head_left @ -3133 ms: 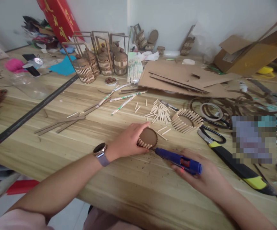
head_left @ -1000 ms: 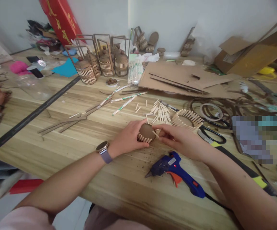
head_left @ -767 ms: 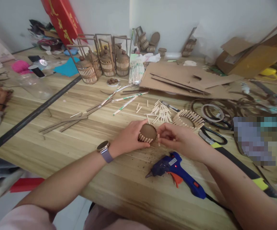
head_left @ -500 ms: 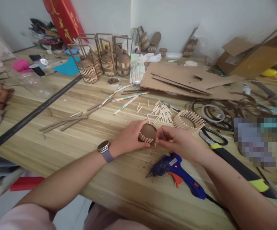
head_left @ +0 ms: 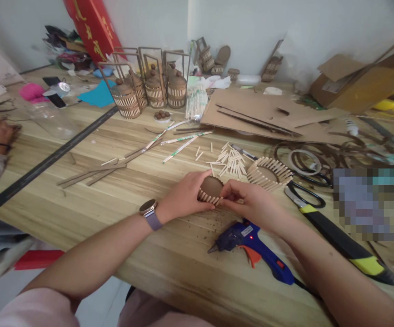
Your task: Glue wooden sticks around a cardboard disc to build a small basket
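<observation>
1. Table (head_left: 183,254): WIP sits at the near side, prob. for easy reach w/ both hands.
2. Glue gun (head_left: 263,250): on its side just below R hand, light on, nozzle pointing L; likely parked there for a quick grab.
3. L hand (head_left: 186,193): curved round the disc's left side, digits along far + near edges; grip closed on it, presumably to steady it.
4. R hand (head_left: 246,197): fingertips pressed together at the rim, pinching a stick (mostly hidden by fingers).
5. Stick pile (head_left: 232,161): loose, just beyond the hands, seemingly kept close for picking.
6. Brown disc (head_left: 211,187): between both hands, sticks along near rim; tilt unclear.
7. Short stick (head_left: 218,201): at the disc's near-right rim, pinched prob. for exact placing.
</observation>
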Motion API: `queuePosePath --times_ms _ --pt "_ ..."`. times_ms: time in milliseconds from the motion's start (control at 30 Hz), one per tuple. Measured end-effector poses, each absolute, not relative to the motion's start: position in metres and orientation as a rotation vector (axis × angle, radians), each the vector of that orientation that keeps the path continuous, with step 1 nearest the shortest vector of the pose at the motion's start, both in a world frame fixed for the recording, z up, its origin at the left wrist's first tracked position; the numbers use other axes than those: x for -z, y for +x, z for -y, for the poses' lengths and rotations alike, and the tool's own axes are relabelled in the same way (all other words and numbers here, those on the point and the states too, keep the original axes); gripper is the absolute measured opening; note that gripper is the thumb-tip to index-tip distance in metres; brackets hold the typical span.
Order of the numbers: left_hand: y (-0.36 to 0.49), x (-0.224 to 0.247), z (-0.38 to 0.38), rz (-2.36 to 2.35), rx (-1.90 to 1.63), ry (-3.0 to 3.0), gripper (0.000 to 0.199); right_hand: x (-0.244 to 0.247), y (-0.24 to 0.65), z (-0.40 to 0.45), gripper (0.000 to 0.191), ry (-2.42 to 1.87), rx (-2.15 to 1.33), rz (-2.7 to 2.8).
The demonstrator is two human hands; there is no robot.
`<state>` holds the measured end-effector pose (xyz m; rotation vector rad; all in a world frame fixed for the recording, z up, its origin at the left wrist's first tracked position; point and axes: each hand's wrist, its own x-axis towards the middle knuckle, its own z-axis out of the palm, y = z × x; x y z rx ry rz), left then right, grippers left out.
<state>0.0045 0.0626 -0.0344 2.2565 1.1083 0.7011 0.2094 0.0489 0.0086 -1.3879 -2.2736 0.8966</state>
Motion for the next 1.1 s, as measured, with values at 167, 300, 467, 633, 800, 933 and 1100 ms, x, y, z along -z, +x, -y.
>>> queuePosePath --times_ms 167,300,467,633,800,933,1100 --pt "0.0047 0.0346 -0.0635 -1.108 -0.709 2.253 0.088 -0.004 0.2101 -0.048 0.007 -1.34 -0.887 2.267" --pt "0.0046 0.0356 -0.0641 -1.105 -0.719 2.251 0.088 -0.0032 0.21 -0.0478 0.006 -1.308 -0.846 2.296" --pt "0.0037 0.036 -0.0645 -1.105 -0.725 2.236 0.088 -0.0015 0.21 -0.0475 0.007 -1.308 -0.751 2.35" --pt "0.0043 0.0358 -0.064 -1.106 -0.737 2.231 0.088 -0.0015 0.2099 -0.0468 0.01 -1.281 -0.706 2.395" --pt "0.0038 0.0353 -0.0639 -1.093 -0.732 2.242 0.086 -0.0036 0.2094 -0.0467 0.01 -1.223 -0.697 2.427" --pt "0.0037 0.0347 -0.0639 -1.085 -0.733 2.246 0.087 -0.0032 0.2099 -0.0466 0.011 -1.206 -0.678 2.44" --pt "0.0037 0.0353 -0.0636 -1.083 -0.737 2.243 0.087 -0.0011 0.2105 -0.0467 0.011 -1.197 -0.677 2.442"
